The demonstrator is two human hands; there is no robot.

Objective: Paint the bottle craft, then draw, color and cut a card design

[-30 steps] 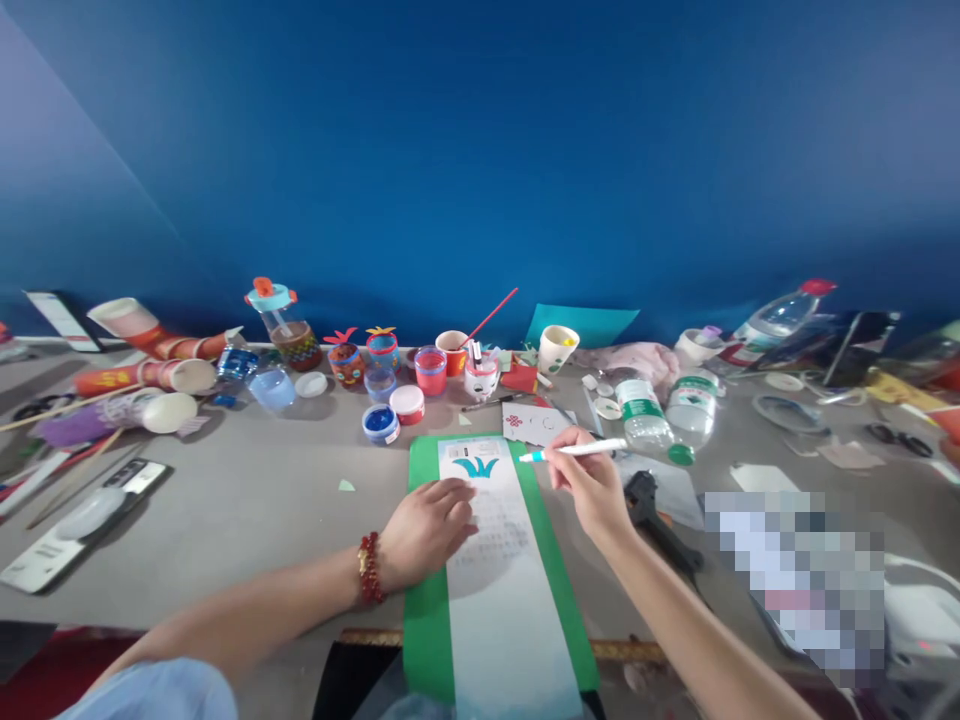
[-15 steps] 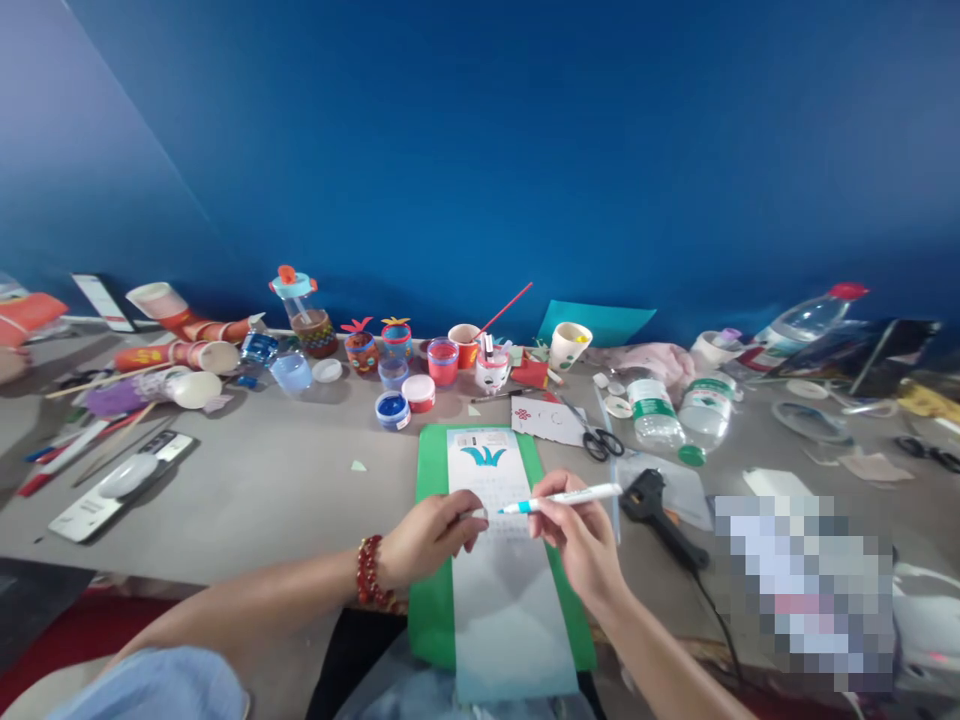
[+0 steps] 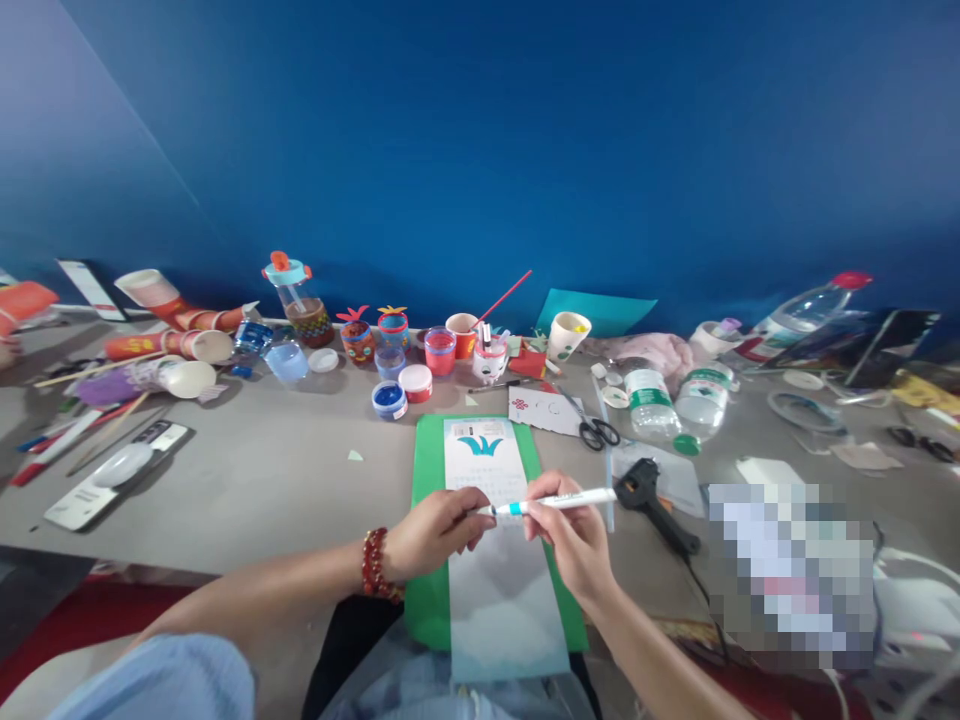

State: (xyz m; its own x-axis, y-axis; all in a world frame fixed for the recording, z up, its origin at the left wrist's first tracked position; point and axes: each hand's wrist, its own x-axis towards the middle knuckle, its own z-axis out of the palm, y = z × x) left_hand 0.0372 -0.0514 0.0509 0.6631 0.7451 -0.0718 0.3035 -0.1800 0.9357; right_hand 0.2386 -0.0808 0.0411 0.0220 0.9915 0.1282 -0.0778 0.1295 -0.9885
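Note:
My right hand grips a white marker pen with a teal band, its tip pointing left. Between thumb and fingers, my left hand pinches a small white piece, mostly hidden, so I cannot tell its kind. The marker's tip end meets this piece. Under both hands lies a long pale sheet with faint print on a green board. A teal cut-out shaped like a tuft of leaves rests near the sheet's top.
Paint pots, including a blue one, and decorated cups line the back. Scissors, a glue gun and clear jars lie to the right. A phone and craft sticks are on the left.
The marker has moved left, bringing its tip from a small gap away up to the white piece in my left hand. The whole view has shifted slightly.

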